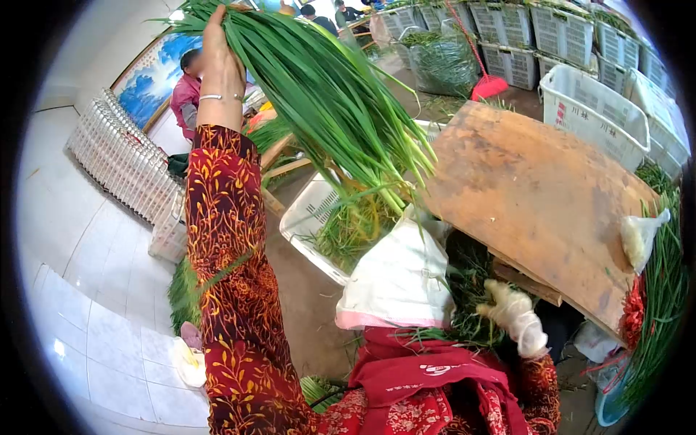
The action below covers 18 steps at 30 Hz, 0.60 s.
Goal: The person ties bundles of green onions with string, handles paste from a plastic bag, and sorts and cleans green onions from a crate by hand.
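A broad wooden board (536, 196) slopes across the right half of the view, its bare surface stained and scuffed, with a small pale plastic bag (641, 235) lying at its right edge. Beyond its far edge stand rows of white plastic crates (591, 109), some holding greens. The left arm in its red patterned sleeve (228, 268) rises from the bottom of the view, and the left hand (219, 58) is clenched around the leafy end of a large bunch of green chives (333, 101), lifted high at the top left; the bunch slants down so its pale stalk ends hang just off the board's left corner, above a white crate (308, 217) with loose chives inside. A white cloth (399, 279) lies over the lap below that corner. The right hand (516, 313), in a pale glove, rests low beside the board's near edge among dark loose greens (467, 290); its fingers are curled, but whether they grip anything cannot be told. Another person in a pink top (185, 94) sits at the far left, well apart.
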Motion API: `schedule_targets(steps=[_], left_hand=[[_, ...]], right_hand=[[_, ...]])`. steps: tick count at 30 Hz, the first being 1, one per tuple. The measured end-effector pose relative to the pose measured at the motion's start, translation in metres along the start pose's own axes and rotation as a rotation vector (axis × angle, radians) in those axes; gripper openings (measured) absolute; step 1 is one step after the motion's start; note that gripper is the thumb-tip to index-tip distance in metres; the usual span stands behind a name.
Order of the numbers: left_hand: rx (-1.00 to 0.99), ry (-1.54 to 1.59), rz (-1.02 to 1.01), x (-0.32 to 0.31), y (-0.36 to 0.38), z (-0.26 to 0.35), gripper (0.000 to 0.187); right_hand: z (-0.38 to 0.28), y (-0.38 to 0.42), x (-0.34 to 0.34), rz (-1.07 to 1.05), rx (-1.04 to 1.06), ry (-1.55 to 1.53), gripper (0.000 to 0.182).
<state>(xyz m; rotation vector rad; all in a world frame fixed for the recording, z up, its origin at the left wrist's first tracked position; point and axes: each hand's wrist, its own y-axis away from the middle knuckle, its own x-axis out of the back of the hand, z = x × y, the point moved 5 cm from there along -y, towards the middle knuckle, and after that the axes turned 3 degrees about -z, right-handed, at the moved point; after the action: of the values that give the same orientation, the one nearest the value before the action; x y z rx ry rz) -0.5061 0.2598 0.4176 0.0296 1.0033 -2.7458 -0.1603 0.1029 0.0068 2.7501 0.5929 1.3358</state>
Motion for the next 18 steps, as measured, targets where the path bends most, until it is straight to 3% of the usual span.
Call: schedule_targets(steps=[2, 3, 5, 7, 9, 11, 13, 14, 16, 18], left_hand=[[0.008, 0.112, -0.067, -0.003, -0.006, 0.0, 0.031], [0.01, 0.042, -0.001, -0.014, 0.013, 0.006, 0.029], [-0.003, 0.067, -0.027, -0.02, 0.013, 0.008, 0.029], [0.015, 0.141, -0.075, -0.02, 0.008, 0.007, 0.028], [-0.018, 0.055, -0.095, -0.022, 0.007, 0.008, 0.028], [-0.052, -0.033, -0.116, -0.016, -0.003, 0.008, 0.028], [-0.099, 0.016, -0.335, 0.0, -0.03, 0.005, 0.03], [-0.123, 0.044, -0.442, 0.001, -0.037, 0.002, 0.031], [-0.088, 0.074, -0.359, 0.003, -0.037, -0.007, 0.03], [0.198, 0.66, -0.831, -0.02, -0.016, -0.016, 0.03]], right_hand=[[-0.03, -0.005, 0.046, 0.27, 0.24, -0.785, 0.064], [-0.043, -0.013, 0.068, 0.404, 0.404, -0.889, 0.063], [-0.048, -0.06, 0.09, 0.486, 0.527, -1.13, 0.067], [-0.065, -0.107, 0.089, 0.446, 0.505, -1.311, 0.073], [-0.107, -0.109, 0.071, 0.161, 0.353, -1.742, 0.07], [-0.103, -0.114, 0.032, 0.107, 0.41, -1.573, 0.076], [-0.101, -0.109, -0.006, 0.091, 0.501, -1.401, 0.082], [-0.112, -0.101, -0.009, -0.065, 0.542, -1.523, 0.082], [-0.134, -0.084, -0.015, -0.396, 0.616, -1.758, 0.083], [-0.151, -0.064, -0.018, -0.742, 0.681, -1.979, 0.083]])
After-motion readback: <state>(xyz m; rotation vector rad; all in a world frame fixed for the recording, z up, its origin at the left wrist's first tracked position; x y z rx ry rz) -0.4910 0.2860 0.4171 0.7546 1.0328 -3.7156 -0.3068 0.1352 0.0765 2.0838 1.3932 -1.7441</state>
